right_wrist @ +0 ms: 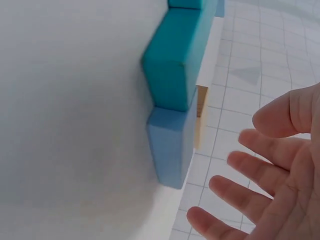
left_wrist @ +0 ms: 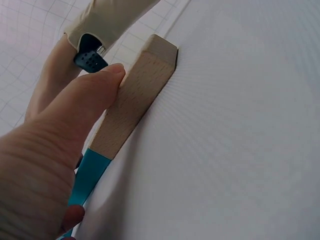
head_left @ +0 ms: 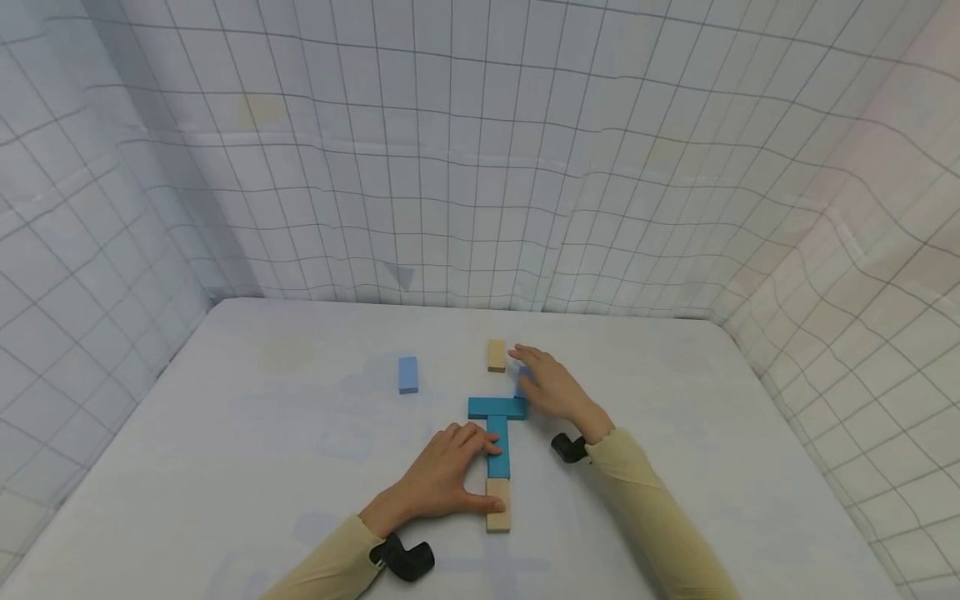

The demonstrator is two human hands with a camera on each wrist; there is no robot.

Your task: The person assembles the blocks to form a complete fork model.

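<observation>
My left hand [head_left: 446,475] rests over a column of blocks. Its thumb lies on a plain wooden block [head_left: 498,523] at the near end, and its fingertips touch the upright teal block [head_left: 498,467] beyond it. Across the far end of that one lies a second teal block [head_left: 491,407], making a T. A light blue block [right_wrist: 170,145] meets the crosswise block's right end and extends away from it. Close by it, my right hand [head_left: 553,387] hovers with fingers spread, holding nothing; it partly hides the light blue block in the head view.
Farther back stands another wooden block [head_left: 497,355], just left of the right fingertips. A separate light blue block [head_left: 408,375] lies to the left on the white table [head_left: 247,450]. Grid-patterned white curtains [head_left: 480,167] hang behind and at both sides.
</observation>
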